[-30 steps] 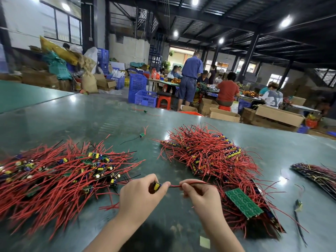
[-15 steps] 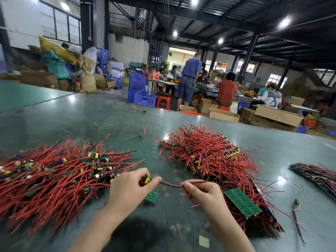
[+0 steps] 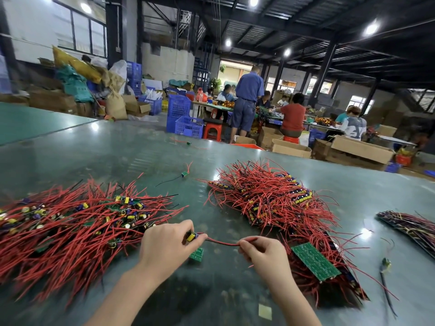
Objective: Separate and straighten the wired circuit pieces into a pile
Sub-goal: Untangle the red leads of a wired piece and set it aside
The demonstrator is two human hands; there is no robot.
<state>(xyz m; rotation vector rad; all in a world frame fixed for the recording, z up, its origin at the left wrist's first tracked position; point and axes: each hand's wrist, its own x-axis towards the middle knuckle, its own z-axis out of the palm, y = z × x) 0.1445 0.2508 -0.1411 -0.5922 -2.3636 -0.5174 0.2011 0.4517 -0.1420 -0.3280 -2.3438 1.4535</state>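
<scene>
Pinching the circuit piece (image 3: 191, 236) in the left hand (image 3: 164, 250), drawing its red wire (image 3: 221, 242) taut through the right hand (image 3: 263, 255) fingertips above the table (image 3: 223, 297), keeping the pull gentle, between both piles.

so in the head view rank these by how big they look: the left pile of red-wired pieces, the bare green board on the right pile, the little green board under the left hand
1. left pile
2. bare green board
3. little green board, partly hidden by the left hand, though plainly smallest.
</scene>
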